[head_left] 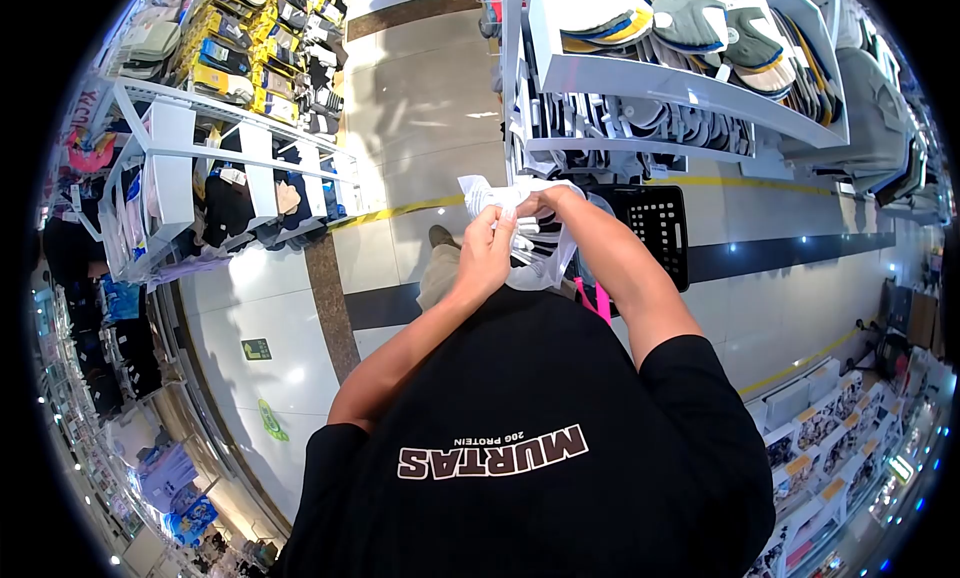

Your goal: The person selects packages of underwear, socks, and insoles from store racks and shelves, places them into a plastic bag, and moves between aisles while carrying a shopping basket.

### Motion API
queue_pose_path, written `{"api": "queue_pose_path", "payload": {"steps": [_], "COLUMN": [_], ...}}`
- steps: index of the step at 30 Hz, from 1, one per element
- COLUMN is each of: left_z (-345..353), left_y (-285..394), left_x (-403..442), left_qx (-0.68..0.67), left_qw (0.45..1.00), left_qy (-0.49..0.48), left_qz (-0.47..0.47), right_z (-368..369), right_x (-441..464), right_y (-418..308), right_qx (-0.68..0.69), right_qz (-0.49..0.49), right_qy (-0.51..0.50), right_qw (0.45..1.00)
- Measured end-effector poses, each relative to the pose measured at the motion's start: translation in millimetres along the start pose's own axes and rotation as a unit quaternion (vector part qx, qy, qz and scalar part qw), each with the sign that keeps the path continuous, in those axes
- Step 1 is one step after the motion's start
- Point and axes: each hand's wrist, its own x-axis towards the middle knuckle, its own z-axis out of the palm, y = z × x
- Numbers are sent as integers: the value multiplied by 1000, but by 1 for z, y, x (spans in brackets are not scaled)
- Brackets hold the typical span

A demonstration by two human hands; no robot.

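I note a white rack (pixel 175 168) edge at left; open floor (pixel 410 118) lies between it and the sock shelf (pixel 640 78); a black basket (pixel 672 268) limits room at right; the white plastic bag (pixel 482 194) is before the shirt (pixel 520 378), bunched neck pointing forward-left, long axis slanting back rightward; left hand (pixel 487 243) clamps the neck; right hand (pixel 545 200) grips plastic just beside.

Counted from the aisle: left hand (pixel 487 246), 1; right hand (pixel 545 200), 1; white bag (pixel 556 266), 1; black basket (pixel 683 240), 1; pink strap (pixel 602 302), 1; visible shoe (pixel 442 237), 1; T-shirt (pixel 520 388), 1; green floor markings (pixel 271 419), 2. Overlapping socks (pixel 690 23): too many for me to count.
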Motion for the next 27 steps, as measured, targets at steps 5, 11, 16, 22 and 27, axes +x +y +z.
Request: {"api": "queue_pose_path", "payload": {"steps": [5, 11, 16, 22, 27], "left_z": [-2, -14, -21, -41, -47], "left_y": [-10, -26, -39, -45, -36], "left_x": [11, 29, 42, 51, 44], "left_qx": [18, 36, 22, -21, -75], "left_qw": [999, 995, 989, 984, 981], "left_qy": [27, 89, 139, 173, 164], "left_qz": [33, 37, 40, -33, -72], "right_z": [-9, -13, -4, 15, -5], "right_x": [-1, 29, -70, -113, -89], "right_y": [-9, 11, 13, 57, 128], "right_qx": [-47, -140, -136, -95, -5], "right_qz": [-20, -62, -60, -67, -91], "right_qy": [8, 31, 205, 396, 560], "right_qw": [999, 988, 968, 911, 824]}}
